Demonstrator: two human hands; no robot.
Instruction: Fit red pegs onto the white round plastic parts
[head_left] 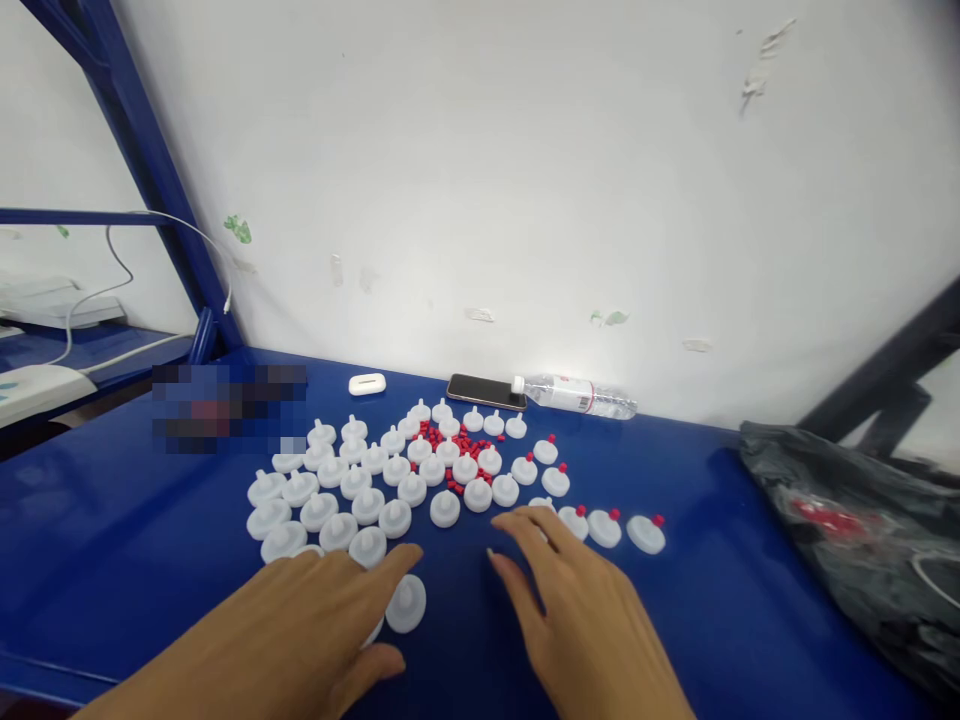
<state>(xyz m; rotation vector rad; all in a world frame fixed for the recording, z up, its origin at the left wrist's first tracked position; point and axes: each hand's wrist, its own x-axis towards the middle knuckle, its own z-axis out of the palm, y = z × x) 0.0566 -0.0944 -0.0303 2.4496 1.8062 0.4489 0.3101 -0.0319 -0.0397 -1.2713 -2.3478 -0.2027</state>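
Many white round plastic caps with a narrow spout (445,509) stand spout-up on the blue table. My left hand (322,610) is over the near left caps, thumb and forefinger apart, partly covering a cap beneath it. Just right of its fingers sits another white cap (406,604). My right hand (574,590) has thumb and fingers apart, with nothing visible between them. Beyond its fingertips a white cap is partly hidden. Several caps with red tips (646,534) stand to the right. Small loose red tips (454,440) lie scattered among the white caps at the back.
Along the wall are a white case (367,384), a phone (486,391) and a clear water bottle (577,395). A dark plastic bag (832,540) with something red showing lies at the right edge. A blue metal frame (142,150) rises at left, with a white cable.
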